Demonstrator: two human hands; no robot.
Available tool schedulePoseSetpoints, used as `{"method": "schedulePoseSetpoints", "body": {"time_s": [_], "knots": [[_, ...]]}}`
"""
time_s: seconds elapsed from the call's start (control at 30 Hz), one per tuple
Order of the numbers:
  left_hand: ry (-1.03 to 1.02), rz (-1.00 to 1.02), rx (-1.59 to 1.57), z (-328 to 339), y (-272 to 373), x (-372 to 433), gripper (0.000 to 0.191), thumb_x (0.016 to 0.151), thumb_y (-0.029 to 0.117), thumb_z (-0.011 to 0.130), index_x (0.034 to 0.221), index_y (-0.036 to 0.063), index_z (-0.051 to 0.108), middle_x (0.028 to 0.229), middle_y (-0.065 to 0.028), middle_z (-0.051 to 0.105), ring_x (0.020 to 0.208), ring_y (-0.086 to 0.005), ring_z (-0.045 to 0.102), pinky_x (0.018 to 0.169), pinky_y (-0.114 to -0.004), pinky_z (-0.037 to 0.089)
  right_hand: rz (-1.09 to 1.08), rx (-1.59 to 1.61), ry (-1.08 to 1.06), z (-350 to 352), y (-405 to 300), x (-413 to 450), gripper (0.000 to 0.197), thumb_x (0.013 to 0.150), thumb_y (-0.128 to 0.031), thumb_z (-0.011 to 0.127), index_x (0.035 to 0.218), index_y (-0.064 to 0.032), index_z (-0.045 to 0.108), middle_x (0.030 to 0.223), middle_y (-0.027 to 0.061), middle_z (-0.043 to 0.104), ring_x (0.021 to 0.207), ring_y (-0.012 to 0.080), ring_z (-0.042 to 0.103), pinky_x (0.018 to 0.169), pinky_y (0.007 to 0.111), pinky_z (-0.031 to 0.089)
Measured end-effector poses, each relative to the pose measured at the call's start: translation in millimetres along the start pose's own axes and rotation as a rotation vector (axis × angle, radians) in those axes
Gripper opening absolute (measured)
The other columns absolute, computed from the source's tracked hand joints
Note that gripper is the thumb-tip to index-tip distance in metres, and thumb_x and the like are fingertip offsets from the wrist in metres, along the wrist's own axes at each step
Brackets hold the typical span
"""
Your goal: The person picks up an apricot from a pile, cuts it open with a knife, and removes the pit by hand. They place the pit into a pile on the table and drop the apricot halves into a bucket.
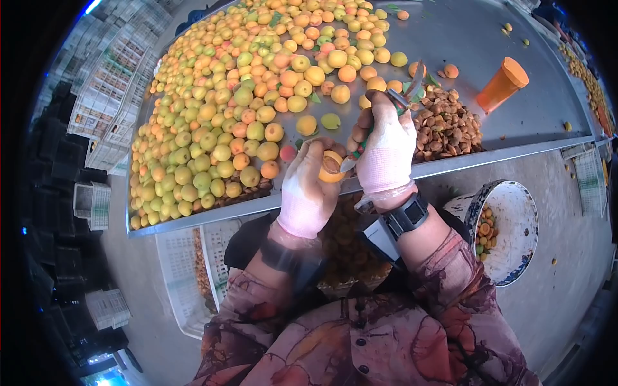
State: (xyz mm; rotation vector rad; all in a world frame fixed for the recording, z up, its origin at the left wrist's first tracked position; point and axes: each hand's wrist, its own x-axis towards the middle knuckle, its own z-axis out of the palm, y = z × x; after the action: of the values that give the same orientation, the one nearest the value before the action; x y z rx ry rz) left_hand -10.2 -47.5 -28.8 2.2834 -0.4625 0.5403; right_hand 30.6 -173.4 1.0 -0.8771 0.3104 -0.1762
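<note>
In my left hand [309, 186], gloved in pale knit, is a cut apricot [331, 166] with its open face turned up. A brownish oval shows at its middle; I cannot tell whether it is the pit or a hollow. My right hand [386, 140], gloved too, grips a pitting tool [400, 100] with a green and red handle. Its curved metal blade sticks up beyond the fist, and a small metal tip at the lower end is at the apricot's right edge. Both hands are above the metal table's [439, 166] front rim. Whole apricots [207, 140] are heaped to the left.
Right of my hand lies a pile of apricot pits [446, 128], with an orange plastic cup [503, 84] beyond. A white bucket [512, 231] holding fruit lies below at right. White crates [186, 280] stand under the table; more crates [104, 96] are stacked left.
</note>
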Motion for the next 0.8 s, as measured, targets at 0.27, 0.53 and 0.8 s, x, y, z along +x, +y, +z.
{"method": "schedulePoseSetpoints", "body": {"time_s": [0.27,0.53,0.8], "knots": [[0.043,0.010,-0.018,4,2,-4,0.039,0.079,0.001,0.075,0.114,-0.0023,0.058,0.103,-0.0171,0.067,0.093,-0.0364,0.067,0.080,-0.039,0.053,-0.084,-0.102,-0.024,5,3,-5,0.021,0.098,-0.025,0.057,0.101,-0.0049,0.061,0.063,-0.0008,0.050,0.044,0.0087,0.044,0.039,0.026,0.033],[0.110,0.026,-0.093,12,10,-5,0.045,0.074,-0.014,0.068,0.115,-0.0025,0.056,0.100,-0.0129,0.062,0.089,-0.0312,0.065,0.076,-0.036,0.052,0.207,0.134,0.147,1,10,11,0.015,0.095,-0.022,0.055,0.102,-0.0082,0.057,0.065,-0.0016,0.043,0.049,0.0100,0.038,0.044,0.028,0.030],[0.209,0.113,0.062,16,11,-3,0.049,0.071,-0.018,0.061,0.118,-0.0038,0.054,0.101,-0.0139,0.061,0.089,-0.0315,0.064,0.078,-0.037,0.053,0.307,0.263,0.158,5,7,10,0.017,0.096,-0.021,0.054,0.108,-0.0084,0.057,0.065,-0.0031,0.040,0.050,0.0095,0.034,0.046,0.027,0.027]]}}
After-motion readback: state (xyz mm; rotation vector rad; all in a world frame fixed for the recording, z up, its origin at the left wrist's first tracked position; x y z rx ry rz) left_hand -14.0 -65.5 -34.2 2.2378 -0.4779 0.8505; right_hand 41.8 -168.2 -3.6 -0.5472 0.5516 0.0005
